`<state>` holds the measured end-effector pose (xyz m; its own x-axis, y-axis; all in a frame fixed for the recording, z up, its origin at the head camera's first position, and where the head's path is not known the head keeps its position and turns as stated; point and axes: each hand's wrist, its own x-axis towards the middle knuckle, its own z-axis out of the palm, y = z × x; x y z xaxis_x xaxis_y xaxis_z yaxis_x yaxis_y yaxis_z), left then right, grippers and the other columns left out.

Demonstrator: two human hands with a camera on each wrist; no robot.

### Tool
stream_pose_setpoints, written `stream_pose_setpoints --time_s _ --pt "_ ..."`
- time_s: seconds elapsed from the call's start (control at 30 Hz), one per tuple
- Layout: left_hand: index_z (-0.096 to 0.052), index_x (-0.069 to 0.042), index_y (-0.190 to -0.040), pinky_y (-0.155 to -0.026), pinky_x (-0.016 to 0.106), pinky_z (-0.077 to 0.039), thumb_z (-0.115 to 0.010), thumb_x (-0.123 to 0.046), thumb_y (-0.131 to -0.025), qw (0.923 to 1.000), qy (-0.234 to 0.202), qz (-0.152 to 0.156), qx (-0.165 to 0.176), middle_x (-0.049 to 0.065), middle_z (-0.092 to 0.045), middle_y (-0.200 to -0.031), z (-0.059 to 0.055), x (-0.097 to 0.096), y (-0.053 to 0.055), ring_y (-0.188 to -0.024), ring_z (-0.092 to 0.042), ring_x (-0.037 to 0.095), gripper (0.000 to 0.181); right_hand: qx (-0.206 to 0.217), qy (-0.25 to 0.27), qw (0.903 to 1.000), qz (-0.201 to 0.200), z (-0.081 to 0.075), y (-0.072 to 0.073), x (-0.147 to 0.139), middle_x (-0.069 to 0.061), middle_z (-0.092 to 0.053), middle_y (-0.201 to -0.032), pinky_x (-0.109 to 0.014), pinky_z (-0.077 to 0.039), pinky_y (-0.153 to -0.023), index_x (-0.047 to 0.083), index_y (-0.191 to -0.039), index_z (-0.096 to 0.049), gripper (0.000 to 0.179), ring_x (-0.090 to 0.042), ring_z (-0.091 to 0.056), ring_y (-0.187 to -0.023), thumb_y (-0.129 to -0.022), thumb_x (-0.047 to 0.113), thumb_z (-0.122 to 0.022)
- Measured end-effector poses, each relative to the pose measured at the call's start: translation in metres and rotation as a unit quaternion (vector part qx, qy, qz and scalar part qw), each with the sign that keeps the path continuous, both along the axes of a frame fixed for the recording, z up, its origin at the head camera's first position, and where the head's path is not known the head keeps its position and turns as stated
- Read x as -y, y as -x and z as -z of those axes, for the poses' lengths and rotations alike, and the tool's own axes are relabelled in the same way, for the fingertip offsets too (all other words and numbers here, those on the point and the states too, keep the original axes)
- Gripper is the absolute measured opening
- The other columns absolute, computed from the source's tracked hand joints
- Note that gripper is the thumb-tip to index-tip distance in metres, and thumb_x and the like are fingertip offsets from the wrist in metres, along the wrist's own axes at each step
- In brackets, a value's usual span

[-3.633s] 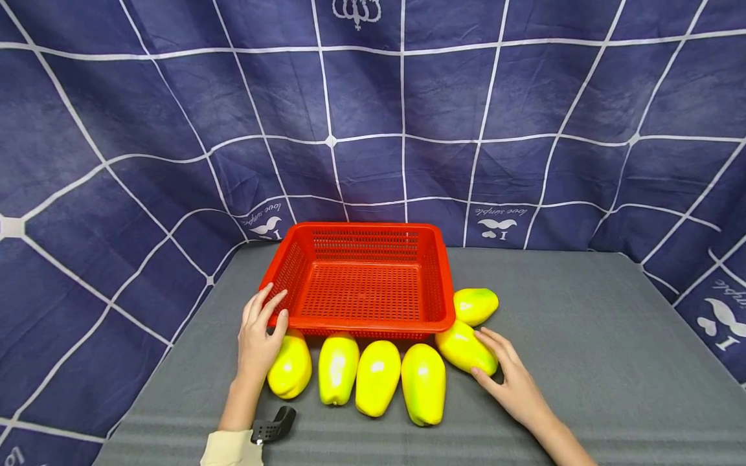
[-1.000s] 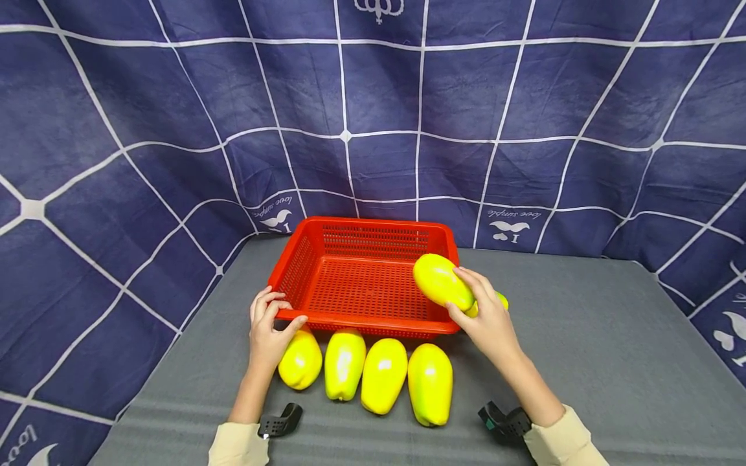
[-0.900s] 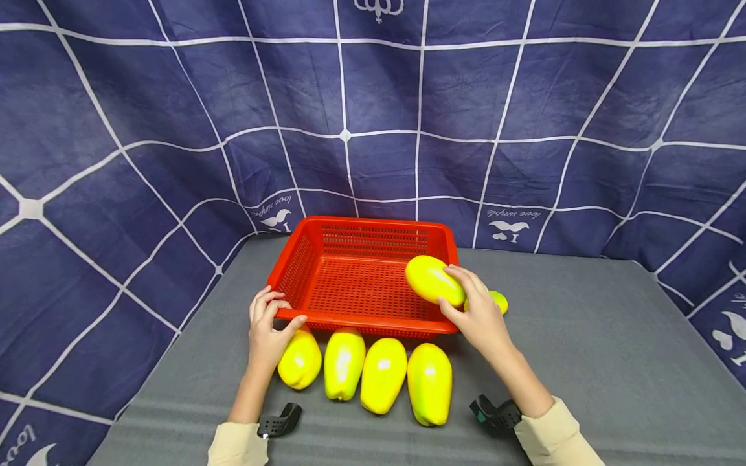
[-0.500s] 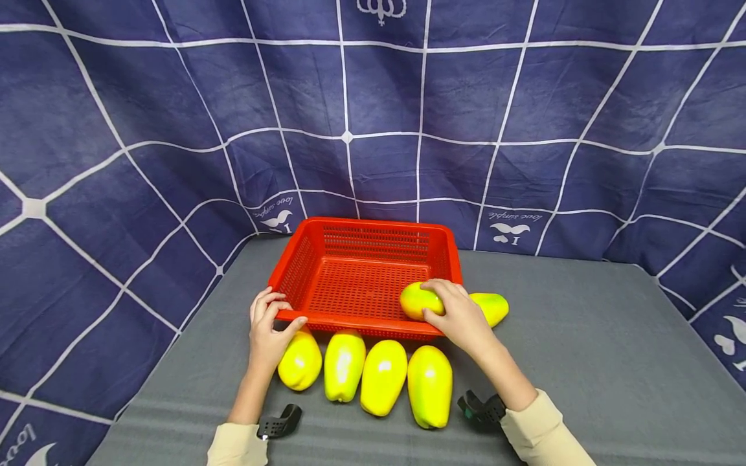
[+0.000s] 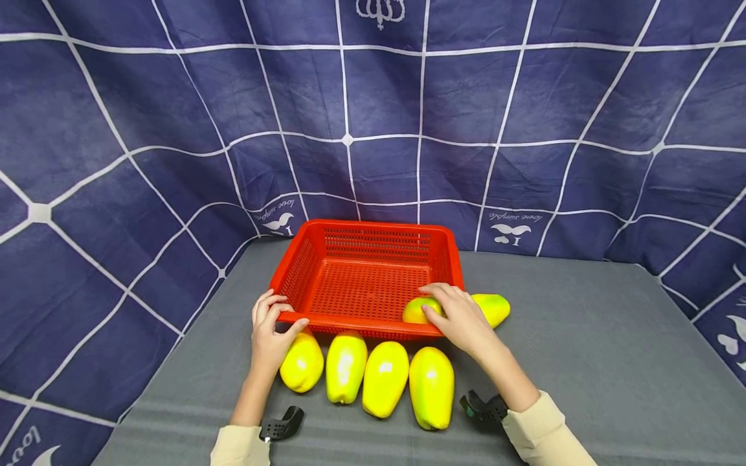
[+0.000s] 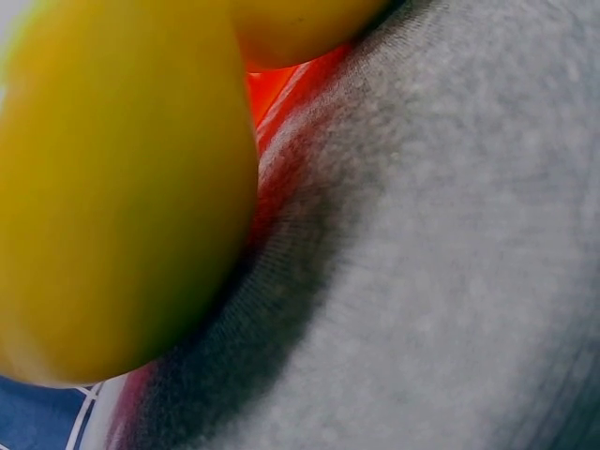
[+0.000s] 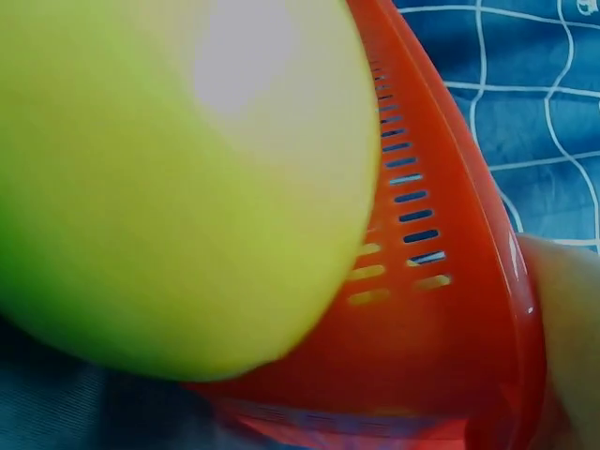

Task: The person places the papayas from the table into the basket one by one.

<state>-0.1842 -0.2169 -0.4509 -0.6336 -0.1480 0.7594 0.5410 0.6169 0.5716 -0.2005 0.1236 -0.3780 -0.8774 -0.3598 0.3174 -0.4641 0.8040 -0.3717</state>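
A red slotted plastic basket point(image 5: 373, 321) stands on the grey cloth. My left hand point(image 5: 272, 333) grips its front left corner, fingers over the rim and thumb along the front. Inside the front right corner lies a yellow-green papaya point(image 5: 415, 309). Bent over that corner, my right hand point(image 5: 463, 320) holds this papaya, fingers on its far side and thumb on its near side; its right part is hidden under the hand. Part of the right hand point(image 7: 574, 342) shows beyond the basket wall point(image 7: 469, 309) in the right wrist view.
Several papayas lie in a row along the basket's front, the rightmost papaya point(image 5: 431, 388) nearest me. One more papaya point(image 5: 493, 309) lies just right of the basket. A papaya point(image 6: 112, 187) fills much of the left wrist view. A blue checked curtain point(image 5: 373, 116) hangs behind.
My right hand has lifted a papaya from in front of the basket's right corner, carried it over the rim and lowered it inside. The left hand stays at the left corner.
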Motion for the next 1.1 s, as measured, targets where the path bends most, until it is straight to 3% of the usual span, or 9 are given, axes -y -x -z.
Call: stream_pose_setpoints --time_s 0.1,0.27,0.5,0.7,0.93,1.1 --pt "-0.057 -0.007 -0.076 -0.103 0.039 -0.024 -0.075 -0.039 -0.07 1.0 -0.001 0.002 -0.007 0.017 -0.055 -0.102 0.0 0.0 0.0 -0.123 -0.036 0.031 0.037 -0.025 0.057 0.998 0.012 0.004 -0.008 -0.004 -0.005 -0.056 -0.121 -0.047 -0.037 -0.097 0.017 -0.12 -0.056 0.034 -0.026 -0.05 -0.114 -0.087 0.027 -0.058" --pt "-0.057 -0.007 -0.076 -0.103 0.04 -0.025 -0.075 -0.038 -0.07 1.0 -0.003 0.003 -0.001 0.017 -0.055 -0.103 0.001 -0.001 -0.001 -0.123 -0.036 0.031 0.037 -0.081 0.136 0.9869 0.032 0.015 -0.03 -0.011 -0.005 -0.056 -0.12 -0.048 -0.036 -0.095 0.015 -0.119 -0.056 0.035 -0.024 -0.051 -0.112 -0.084 0.019 -0.062" --pt "-0.057 -0.007 -0.077 -0.103 0.046 -0.024 -0.076 -0.036 -0.068 1.0 -0.006 0.006 0.005 0.017 -0.054 -0.102 0.001 -0.001 0.0 -0.123 -0.036 0.03 0.036 -0.114 0.18 0.9755 0.057 0.043 -0.074 -0.016 -0.007 -0.054 -0.122 -0.04 -0.033 -0.089 0.014 -0.118 -0.057 0.042 -0.024 -0.047 -0.112 -0.078 0.007 -0.068" --pt "-0.057 -0.007 -0.077 -0.101 0.049 -0.025 -0.077 -0.035 -0.069 0.9999 -0.005 -0.001 0.01 0.016 -0.054 -0.103 0.002 0.0 0.0 -0.124 -0.035 0.028 0.035 -0.084 0.158 0.9807 0.08 0.057 -0.105 -0.012 -0.003 -0.05 -0.125 -0.039 -0.036 -0.085 0.014 -0.119 -0.055 0.043 -0.021 -0.046 -0.112 -0.078 0.01 -0.069" --pt "-0.056 -0.006 -0.078 -0.103 0.043 -0.025 -0.076 -0.037 -0.069 0.9999 0.0 -0.005 0.009 0.017 -0.054 -0.103 0.002 0.0 -0.001 -0.124 -0.035 0.03 0.037 -0.061 0.111 0.9869 0.099 0.076 -0.128 -0.005 -0.004 -0.05 -0.123 -0.044 -0.045 -0.077 0.017 -0.111 -0.057 0.045 -0.019 -0.048 -0.106 -0.07 0.016 -0.076" --pt "-0.056 -0.006 -0.078 -0.105 0.04 -0.024 -0.075 -0.038 -0.069 0.9999 0.003 -0.004 0.013 0.016 -0.053 -0.104 0.001 0.0 -0.001 -0.124 -0.035 0.03 0.038 0.018 0.105 0.9901 0.091 0.084 -0.134 -0.004 -0.001 -0.039 -0.13 -0.04 -0.049 -0.073 0.019 -0.12 -0.044 0.061 -0.023 -0.051 -0.109 -0.07 0.033 -0.076"
